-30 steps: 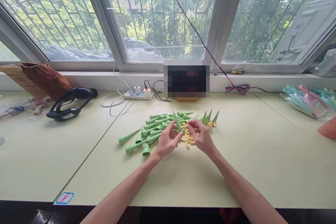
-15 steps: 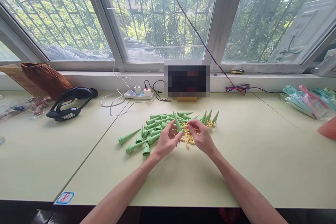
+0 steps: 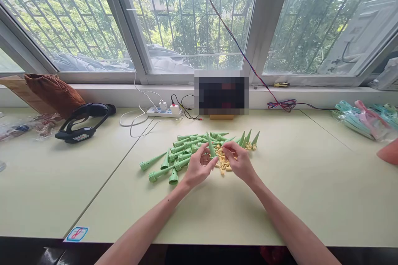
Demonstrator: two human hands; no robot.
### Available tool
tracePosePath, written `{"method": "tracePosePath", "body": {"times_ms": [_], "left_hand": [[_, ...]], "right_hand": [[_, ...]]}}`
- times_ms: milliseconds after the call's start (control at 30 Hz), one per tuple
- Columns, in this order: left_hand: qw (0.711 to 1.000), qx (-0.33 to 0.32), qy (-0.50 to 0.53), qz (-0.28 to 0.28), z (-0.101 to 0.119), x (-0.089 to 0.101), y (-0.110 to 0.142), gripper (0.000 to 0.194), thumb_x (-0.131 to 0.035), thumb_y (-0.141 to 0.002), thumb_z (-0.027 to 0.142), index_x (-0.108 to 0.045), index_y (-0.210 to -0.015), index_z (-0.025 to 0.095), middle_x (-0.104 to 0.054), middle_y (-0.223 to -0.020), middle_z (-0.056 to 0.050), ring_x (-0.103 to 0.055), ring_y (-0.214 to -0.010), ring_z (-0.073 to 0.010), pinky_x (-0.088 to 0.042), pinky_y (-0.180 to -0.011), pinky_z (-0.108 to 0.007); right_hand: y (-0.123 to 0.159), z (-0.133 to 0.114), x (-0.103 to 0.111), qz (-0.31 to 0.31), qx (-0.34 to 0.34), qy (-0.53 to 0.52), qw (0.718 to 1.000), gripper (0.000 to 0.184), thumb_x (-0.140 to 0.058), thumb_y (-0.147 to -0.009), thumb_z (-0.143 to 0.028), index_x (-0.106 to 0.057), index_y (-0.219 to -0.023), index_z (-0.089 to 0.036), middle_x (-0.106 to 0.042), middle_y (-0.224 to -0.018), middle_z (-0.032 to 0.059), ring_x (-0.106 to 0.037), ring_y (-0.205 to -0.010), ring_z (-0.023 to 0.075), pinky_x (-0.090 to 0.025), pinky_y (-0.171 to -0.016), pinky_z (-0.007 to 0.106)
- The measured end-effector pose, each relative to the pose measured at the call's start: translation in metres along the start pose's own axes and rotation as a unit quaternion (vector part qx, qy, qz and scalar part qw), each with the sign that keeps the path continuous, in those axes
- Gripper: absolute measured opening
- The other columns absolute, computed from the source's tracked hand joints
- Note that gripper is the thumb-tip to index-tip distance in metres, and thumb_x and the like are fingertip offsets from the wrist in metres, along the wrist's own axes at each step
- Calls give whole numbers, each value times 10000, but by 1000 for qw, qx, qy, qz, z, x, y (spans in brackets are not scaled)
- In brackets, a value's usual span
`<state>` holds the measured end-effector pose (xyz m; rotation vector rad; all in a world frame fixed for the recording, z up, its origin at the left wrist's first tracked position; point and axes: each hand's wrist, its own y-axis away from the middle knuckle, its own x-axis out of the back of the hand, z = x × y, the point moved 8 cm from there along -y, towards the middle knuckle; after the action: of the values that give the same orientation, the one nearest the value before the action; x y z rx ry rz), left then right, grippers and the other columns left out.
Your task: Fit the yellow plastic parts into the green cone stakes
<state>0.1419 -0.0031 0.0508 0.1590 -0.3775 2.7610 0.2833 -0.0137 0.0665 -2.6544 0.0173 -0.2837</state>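
Observation:
My left hand (image 3: 199,167) is closed around a green plant watering spike (image 3: 211,147), its tip pointing up. Just right of it, my right hand (image 3: 238,160) pinches a small yellow valve (image 3: 219,147), mostly hidden by the fingers, close to the spike's side. Below and between the hands lies a pile of small yellow valves (image 3: 223,162). To the left, many green spikes (image 3: 164,173) with ribbed caps lie heaped on the table. Beyond my right hand, several spikes (image 3: 255,138) stand upright with yellow valves at their bases.
A pixelated dark screen (image 3: 220,95) stands at the back by the window. A power strip (image 3: 164,112) with white cables lies left of it. Black headphones (image 3: 83,124) and a brown pouch (image 3: 52,93) are at the left; bagged teal and pink items (image 3: 363,120) at the right.
The spike in my left hand has become slightly more upright, tip shifting a little right. The yellow valve in my right fingers shows less than before. Everything on the table stays put.

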Motion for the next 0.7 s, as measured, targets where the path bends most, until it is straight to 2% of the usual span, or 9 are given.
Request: {"method": "tracePosePath", "body": {"times_ms": [433, 700], "left_hand": [[999, -24, -41, 11, -1, 4, 1, 554, -621, -865, 379, -438, -1355, 199, -599, -951, -52, -599, -657, -114, -537, -539, -225], [997, -41, -62, 3, -2, 3, 1, 553, -629, -856, 348, -447, -1362, 216, -549, -915, -30, -559, -631, -96, -538, -525, -217]], "right_hand": [[0, 6, -3, -7, -10, -15, 1000, 157, -508, -951, -335, -546, -862, -212, -540, -764, 9, -497, -624, 138, -442, -580, 263], [0, 11, -3, -13, -31, -5, 999, 232, -494, -951, -411, -521, -834, -213, -492, -690, -6, -470, -591, 144, -419, -545, 267]]}}
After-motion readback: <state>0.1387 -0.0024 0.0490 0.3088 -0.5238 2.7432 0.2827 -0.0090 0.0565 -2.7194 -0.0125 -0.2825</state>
